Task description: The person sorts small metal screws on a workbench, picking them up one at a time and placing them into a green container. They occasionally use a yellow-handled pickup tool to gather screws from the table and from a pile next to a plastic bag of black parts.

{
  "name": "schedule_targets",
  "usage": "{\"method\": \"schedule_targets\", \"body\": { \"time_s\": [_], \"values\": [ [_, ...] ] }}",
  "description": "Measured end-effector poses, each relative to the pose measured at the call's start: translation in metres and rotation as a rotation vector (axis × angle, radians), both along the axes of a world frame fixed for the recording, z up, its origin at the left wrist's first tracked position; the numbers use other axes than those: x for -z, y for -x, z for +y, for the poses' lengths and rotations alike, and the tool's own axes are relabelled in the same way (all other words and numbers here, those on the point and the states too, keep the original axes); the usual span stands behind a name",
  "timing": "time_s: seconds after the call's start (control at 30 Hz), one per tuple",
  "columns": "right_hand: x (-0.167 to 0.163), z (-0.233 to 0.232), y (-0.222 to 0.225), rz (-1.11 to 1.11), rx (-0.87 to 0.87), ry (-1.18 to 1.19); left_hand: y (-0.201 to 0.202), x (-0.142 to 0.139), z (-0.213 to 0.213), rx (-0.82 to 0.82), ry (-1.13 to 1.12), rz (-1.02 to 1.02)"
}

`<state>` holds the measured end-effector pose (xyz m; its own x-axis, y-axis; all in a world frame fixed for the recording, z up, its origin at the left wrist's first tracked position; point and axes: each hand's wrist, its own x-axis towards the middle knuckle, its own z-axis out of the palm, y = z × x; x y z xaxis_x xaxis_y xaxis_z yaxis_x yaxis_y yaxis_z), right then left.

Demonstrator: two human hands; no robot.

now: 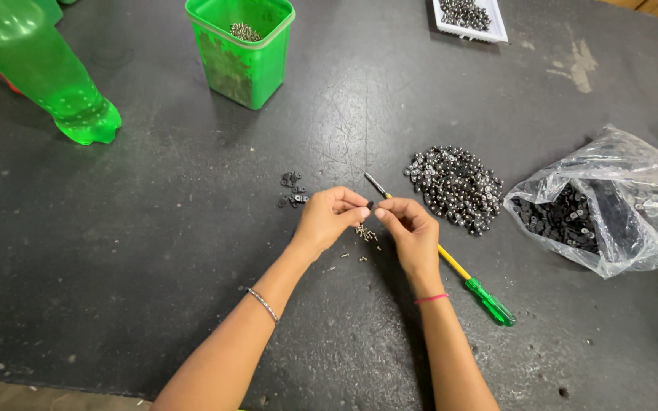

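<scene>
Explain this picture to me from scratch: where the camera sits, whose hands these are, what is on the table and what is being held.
There is one picture, taken by a camera worn on a person's head, looking down at their own two bare hands over a dark worktable. The left hand and right hand meet fingertip to fingertip, pinching something too small to make out. Below them lie a few tiny screws. A screwdriver with a green handle lies partly under the right hand. To the right sit a pile of small shiny metal parts and a clear plastic bag of dark parts. To the left are a few small dark pieces. Farther back stand a green tub, a green plastic bottle and a white tray.
</scene>
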<state>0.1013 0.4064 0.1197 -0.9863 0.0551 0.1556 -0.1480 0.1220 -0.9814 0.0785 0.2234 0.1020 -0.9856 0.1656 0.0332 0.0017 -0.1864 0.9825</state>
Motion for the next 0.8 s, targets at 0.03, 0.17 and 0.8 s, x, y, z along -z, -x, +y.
{"method": "schedule_targets", "body": {
  "time_s": [0.03, 0.17, 0.8],
  "values": [
    [0.002, 0.001, 0.001, 0.004, -0.014, 0.023, -0.001, -0.001, 0.0, 0.01, -0.002, 0.008],
    [0.005, 0.003, 0.001, 0.0, -0.038, 0.054, -0.004, -0.006, 0.001, 0.04, 0.001, 0.02],
    [0.001, 0.001, 0.002, -0.039, -0.097, 0.152, -0.009, -0.02, 0.0, -0.011, 0.281, 0.128]
  ]
}}
